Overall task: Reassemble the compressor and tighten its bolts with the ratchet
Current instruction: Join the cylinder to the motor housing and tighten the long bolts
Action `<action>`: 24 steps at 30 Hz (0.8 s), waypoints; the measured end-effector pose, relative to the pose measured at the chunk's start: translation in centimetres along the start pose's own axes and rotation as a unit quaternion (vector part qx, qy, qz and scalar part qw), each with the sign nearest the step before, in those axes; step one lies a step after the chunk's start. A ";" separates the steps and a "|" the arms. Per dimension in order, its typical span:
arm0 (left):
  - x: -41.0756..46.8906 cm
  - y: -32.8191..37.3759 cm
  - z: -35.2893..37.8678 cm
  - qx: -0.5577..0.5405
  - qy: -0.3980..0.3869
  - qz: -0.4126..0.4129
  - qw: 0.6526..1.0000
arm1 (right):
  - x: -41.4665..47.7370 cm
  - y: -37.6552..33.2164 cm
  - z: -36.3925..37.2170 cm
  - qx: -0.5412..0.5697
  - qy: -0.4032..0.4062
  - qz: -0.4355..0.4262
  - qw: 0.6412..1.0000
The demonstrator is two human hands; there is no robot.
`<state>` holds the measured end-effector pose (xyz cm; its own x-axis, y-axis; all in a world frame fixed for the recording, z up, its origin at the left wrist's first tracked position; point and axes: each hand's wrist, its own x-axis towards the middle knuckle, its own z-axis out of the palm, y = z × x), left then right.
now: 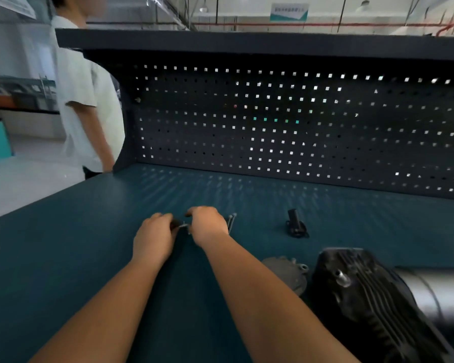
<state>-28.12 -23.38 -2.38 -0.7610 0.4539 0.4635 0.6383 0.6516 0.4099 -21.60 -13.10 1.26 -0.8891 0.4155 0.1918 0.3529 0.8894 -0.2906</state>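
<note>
Mid-bench, curled hands [154, 233] [209, 224] around metal piece [183, 226]

Two bare arms and bare hands make up all that shows of the person. The left forearm [110, 305] and right forearm [252, 292] are uncovered from the frame's lower edge to the wrist. They look smooth and slim, broad at the bottom under the wide lens and tapering upward. The left hand [154, 235] and right hand [207, 224] show mostly their rounded backs and knuckles. The fingers are largely hidden behind them, and motion blur softens any finer detail.
</note>
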 end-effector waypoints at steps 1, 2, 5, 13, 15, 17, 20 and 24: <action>-0.1 0.2 -0.3 -0.031 0.022 0.004 0.999 | -0.2 -0.1 0.0 0.010 0.011 -0.001 1.000; -0.2 0.5 -0.6 -0.060 0.041 0.010 0.997 | -0.5 -0.2 -0.3 0.027 0.026 0.000 0.999; -1.2 1.6 -1.6 -0.151 0.090 0.062 0.982 | -2.3 -0.1 -2.3 0.071 0.061 -0.009 0.996; -9.5 7.7 -5.7 -0.258 0.028 0.237 0.936 | -16.1 3.8 -10.4 0.026 0.036 -0.101 0.994; -12.7 10.4 -6.9 -0.279 -0.011 0.288 0.916 | -21.6 5.9 -12.1 0.048 0.073 -0.120 0.989; -16.2 13.6 -7.7 -0.311 -0.059 0.319 0.893 | -27.6 8.2 -13.1 0.085 0.113 -0.111 0.984; -20.9 18.1 -7.8 -0.323 -0.129 0.376 0.859 | -35.8 11.5 -13.2 0.177 0.138 -0.083 0.971; -25.7 23.5 -6.8 -0.272 -0.178 0.453 0.830 | -43.5 16.6 -13.1 0.230 0.205 -0.049 0.950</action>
<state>7.24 -23.83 0.71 0.1366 0.8220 0.5529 0.8511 -0.3830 0.3591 26.78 -13.92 0.38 -0.6901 0.4587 0.5597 0.0260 0.7886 -0.6143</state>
